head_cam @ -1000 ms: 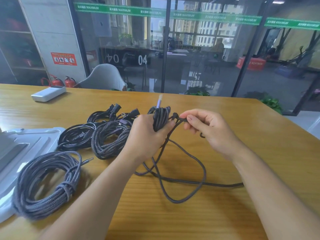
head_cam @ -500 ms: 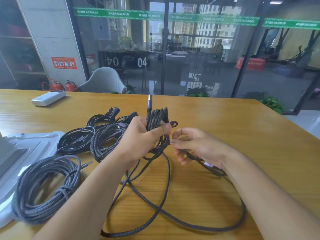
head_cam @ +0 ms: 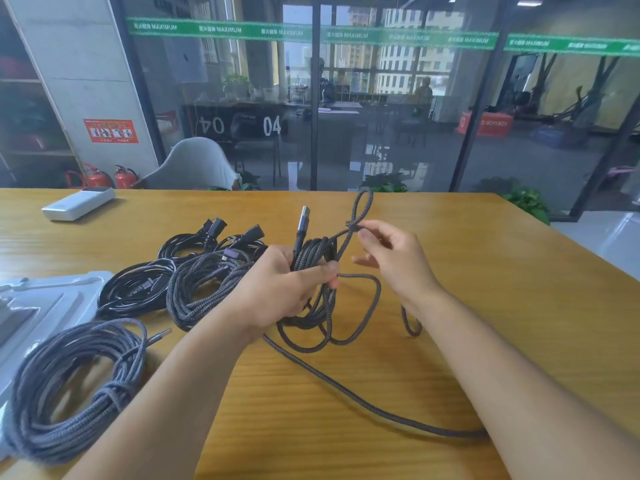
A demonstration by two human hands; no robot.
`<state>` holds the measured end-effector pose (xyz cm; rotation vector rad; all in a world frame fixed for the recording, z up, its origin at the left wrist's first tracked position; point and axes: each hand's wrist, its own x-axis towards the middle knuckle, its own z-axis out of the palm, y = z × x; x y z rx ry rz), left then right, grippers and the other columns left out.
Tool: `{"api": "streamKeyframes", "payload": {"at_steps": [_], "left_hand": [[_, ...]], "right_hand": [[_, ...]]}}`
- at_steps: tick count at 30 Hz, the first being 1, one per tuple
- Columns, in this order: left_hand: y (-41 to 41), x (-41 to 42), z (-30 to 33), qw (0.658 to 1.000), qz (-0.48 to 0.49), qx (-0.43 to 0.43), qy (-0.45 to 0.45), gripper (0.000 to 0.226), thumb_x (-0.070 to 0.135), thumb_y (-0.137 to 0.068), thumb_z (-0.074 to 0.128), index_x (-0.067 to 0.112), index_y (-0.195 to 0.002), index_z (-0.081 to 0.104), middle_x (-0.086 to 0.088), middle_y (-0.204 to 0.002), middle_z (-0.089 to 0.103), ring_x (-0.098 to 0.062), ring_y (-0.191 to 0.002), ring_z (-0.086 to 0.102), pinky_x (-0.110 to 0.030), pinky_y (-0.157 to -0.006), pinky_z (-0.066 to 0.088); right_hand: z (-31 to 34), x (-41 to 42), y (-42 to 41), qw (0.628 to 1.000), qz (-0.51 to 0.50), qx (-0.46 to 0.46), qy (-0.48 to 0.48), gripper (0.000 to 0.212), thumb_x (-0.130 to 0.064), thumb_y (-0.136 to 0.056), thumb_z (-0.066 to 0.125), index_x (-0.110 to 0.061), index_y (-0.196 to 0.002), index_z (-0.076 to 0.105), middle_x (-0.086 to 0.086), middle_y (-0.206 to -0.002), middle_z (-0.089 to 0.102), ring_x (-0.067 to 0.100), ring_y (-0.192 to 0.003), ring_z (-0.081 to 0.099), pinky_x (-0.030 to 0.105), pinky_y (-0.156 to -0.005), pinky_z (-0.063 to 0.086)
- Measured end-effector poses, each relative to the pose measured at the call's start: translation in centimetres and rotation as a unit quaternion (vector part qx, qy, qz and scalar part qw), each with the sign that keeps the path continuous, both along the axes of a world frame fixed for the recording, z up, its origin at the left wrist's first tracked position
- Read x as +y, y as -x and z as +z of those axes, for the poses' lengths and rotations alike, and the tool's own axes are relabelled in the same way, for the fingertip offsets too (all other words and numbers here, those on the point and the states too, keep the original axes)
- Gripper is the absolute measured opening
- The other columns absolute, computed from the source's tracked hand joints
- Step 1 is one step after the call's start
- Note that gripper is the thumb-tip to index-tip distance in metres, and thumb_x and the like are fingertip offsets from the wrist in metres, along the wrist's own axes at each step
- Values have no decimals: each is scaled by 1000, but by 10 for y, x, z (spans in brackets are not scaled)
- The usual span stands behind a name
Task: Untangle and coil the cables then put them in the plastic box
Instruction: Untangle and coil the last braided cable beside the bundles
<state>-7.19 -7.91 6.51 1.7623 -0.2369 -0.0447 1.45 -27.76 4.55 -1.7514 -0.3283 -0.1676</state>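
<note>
braided cable (head_cam: 313, 258) bunched in curled left fingers (head_cam: 325, 271), its raised loop (head_cam: 362, 206) pinched by right fingers (head_cam: 367, 233)

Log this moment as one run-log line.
step: coiling | left hand: grips braided cable bundle | right hand: pinches cable loop | finished coil: on table

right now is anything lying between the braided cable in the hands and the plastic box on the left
Yes. Between the half-wound dark braided cable held by the left hand and the pale plastic box, a grey braided coil and a glossy black coil lie on the table.
</note>
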Motion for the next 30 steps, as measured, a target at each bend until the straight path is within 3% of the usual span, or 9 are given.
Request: {"api": "streamKeyframes", "payload": {"at_steps": [5, 8, 11, 15, 18, 23, 26, 28, 30], "left_hand": [[-5, 5, -3, 996, 72, 16, -44, 32, 27, -100, 69, -2, -86, 70, 3, -52, 37, -18, -47, 25, -25, -47, 23], [-6, 10, -2, 989, 136, 1, -57, 33, 31, -99, 70, 2, -83, 72, 2, -52, 41, -17, -46, 31, -27, -50, 28], [-6, 14, -1, 981, 181, -26, -60, 31, 31, -99, 70, 7, -80, 72, 1, -52, 43, -15, -45, 35, -27, -50, 33], [-6, 17, 1, 973, 204, -76, -79, 37, 25, -100, 68, -9, -84, 67, 3, -47, 40, -11, -39, 31, -17, -41, 30], [-5, 16, 1, 972, 184, -96, -109, 34, 25, -100, 69, -3, -81, 70, 2, -48, 41, -10, -40, 32, -16, -41, 29], [-5, 13, -1, 966, 125, -122, -190, 29, 26, -97, 72, 11, -72, 70, 5, -50, 48, -12, -44, 40, -23, -46, 35], [-8, 11, -4, 963, 107, -122, -217, 33, 28, -97, 72, 6, -72, 69, 5, -49, 47, -13, -44, 39, -26, -47, 34], [-7, 9, -4, 963, 103, -120, -220, 32, 27, -98, 71, 6, -73, 71, 7, -47, 46, -11, -41, 38, -22, -45, 33], [-6, 9, -3, 963, 104, -123, -216, 31, 26, -98, 70, 7, -73, 70, 6, -48, 46, -10, -41, 38, -20, -44, 32]], "right_hand": [[12, -20, -7, 976, 96, 6, -197, 24, -1, -104, 54, -14, -113, 72, -5, -84, 67, 9, -84, 62, 26, -93, 51], [22, -35, -6, 961, 155, 5, -227, 20, -14, -99, 57, -15, -108, 76, 0, -89, 62, 11, -81, 55, 26, -89, 45], [32, -43, 0, 976, 173, 19, -128, 35, -45, -99, 53, -20, -93, 78, -3, -76, 56, 12, -71, 47, 20, -75, 42], [39, -43, 11, 974, 141, -23, 176, 41, -54, -96, 52, -26, -116, 74, -9, -58, 46, 7, -59, 45, 13, -67, 44], [37, -33, 19, 968, 154, 15, 197, 62, -67, -95, 42, -17, -105, 77, -1, -66, 65, 17, -73, 65, 30, -87, 50], [36, -23, 21, 952, 172, 138, 215, 101, -93, -80, 22, -13, -96, 81, 2, -73, 61, 18, -71, 55, 33, -95, 48], [28, -22, 17, 955, 196, 149, 167, 82, -97, -69, 55, -20, -90, 71, -7, -75, 55, 14, -74, 50, 33, -91, 40], [24, -26, 12, 964, 197, 114, 136, 60, -75, -68, 79, -24, -94, 61, -13, -78, 53, 9, -79, 53, 31, -93, 39], [21, -31, 7, 970, 210, 79, 88, 50, -44, -70, 88, -21, -95, 51, -12, -80, 43, 13, -84, 50, 33, -95, 46]]}}
